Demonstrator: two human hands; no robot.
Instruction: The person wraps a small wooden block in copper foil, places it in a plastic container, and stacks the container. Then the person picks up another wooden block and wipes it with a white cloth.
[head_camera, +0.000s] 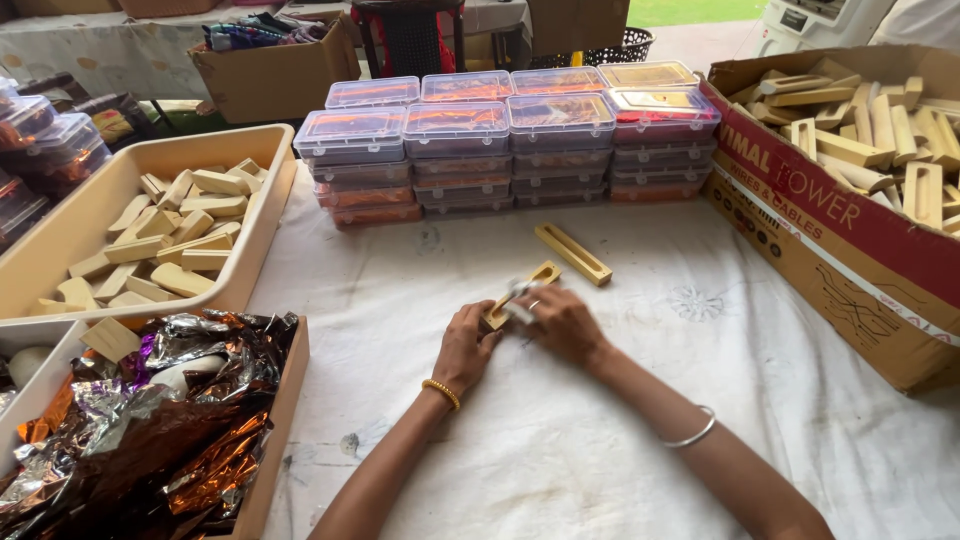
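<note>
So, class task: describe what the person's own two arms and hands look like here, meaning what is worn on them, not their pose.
Both forearms are bare, with no sleeves in view. The left hand has a beaded gold-coloured bangle at its wrist. The right hand has a thin, plain silver-coloured bangle sitting further up the forearm. No gloves or watch show; whether any rings are worn is too small to tell.

A small packing workshop: stacked clear plastic boxes (505, 140), a tray (60, 235) and carton (850, 250) of wooden blocks, on a cloth-covered tabletop (600, 400).
</note>
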